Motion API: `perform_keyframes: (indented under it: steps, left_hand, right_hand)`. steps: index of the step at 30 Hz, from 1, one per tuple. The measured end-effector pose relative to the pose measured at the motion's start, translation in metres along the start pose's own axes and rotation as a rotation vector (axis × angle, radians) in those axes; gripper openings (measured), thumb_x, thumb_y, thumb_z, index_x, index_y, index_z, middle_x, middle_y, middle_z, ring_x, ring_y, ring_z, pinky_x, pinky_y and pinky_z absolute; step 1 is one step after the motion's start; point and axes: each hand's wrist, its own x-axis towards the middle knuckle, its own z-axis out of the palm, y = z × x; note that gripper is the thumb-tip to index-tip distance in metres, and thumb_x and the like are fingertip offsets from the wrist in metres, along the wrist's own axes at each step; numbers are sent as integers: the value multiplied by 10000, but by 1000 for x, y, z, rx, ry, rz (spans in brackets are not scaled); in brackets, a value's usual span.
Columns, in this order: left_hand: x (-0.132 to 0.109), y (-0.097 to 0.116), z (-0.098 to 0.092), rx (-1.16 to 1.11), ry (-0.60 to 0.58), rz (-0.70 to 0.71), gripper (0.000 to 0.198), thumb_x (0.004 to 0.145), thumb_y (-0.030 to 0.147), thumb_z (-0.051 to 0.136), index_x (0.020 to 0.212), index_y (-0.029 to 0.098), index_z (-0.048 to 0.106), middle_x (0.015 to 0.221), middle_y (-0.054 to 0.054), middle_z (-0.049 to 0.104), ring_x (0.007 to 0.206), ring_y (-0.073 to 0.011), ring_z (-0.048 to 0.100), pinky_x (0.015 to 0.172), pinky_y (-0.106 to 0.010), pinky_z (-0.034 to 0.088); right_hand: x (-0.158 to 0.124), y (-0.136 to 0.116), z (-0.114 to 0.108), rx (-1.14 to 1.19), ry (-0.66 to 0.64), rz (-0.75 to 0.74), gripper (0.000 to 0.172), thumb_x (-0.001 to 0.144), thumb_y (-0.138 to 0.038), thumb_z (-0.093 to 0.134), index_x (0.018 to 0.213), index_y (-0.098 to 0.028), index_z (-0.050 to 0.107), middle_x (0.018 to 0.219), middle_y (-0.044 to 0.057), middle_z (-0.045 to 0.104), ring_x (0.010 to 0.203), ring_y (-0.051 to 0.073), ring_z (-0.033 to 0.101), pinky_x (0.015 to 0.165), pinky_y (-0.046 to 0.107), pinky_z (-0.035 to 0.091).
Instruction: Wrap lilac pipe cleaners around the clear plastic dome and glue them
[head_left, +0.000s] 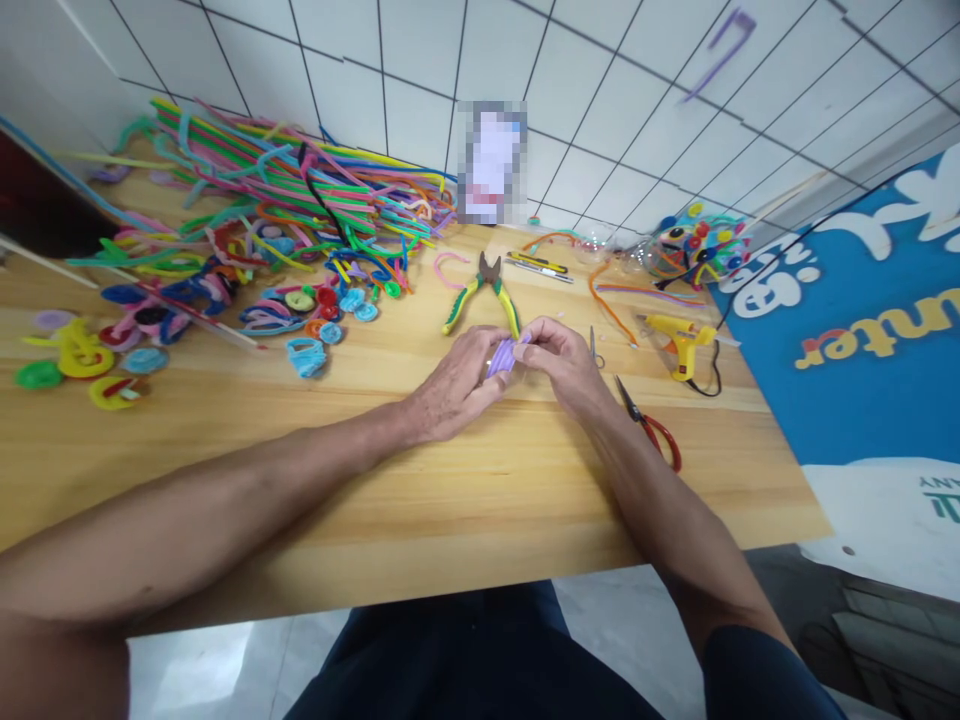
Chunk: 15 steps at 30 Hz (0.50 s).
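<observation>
Over the middle of the wooden table, my left hand [461, 385] and my right hand [559, 360] meet around a small bundle of purple pipe cleaner [502, 358]. The left fingers wrap its left side, while the right thumb and fingertips pinch its right end. Part of the bundle is covered by the fingers. Just beyond the hands lie green-and-yellow pliers [484, 290], jaws pointing away and handles spread. To the right of my right hand are red-handled scissors [652, 425] and small grey scissors [595, 348].
A heap of colourful pipe cleaners [277, 185] fills the back left, with coiled pieces [82, 350] in front. A phone [495, 160] leans against the tiled wall. A yellow glue gun [681, 340], a utility knife [536, 262] and a bag of coloured pieces [697, 248] lie at the right.
</observation>
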Motion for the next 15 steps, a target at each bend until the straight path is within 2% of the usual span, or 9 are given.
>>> perform_keyframes:
  steps: [6,15]
  left_hand:
    - [0,0,-1,-7,-6,-1,429,1096,392,495,1463,171,510,1411,-169,645,1325,-306,623,1197,-499,519]
    - [0,0,-1,-7,-10,5,429,1103,399,476,1463,168,499,1414,-172,640,1329,-308,615,1198,-509,515]
  right_hand:
    - [2,0,-3,-12,-7,-12,343,761,-471,915,787,-239,664,742,-28,635,705,144,555,730,304,512]
    - [4,3,-5,-35,17,-48,362,753,-485,931,804,-238,672,743,-35,632,702,141,558,731,301,530]
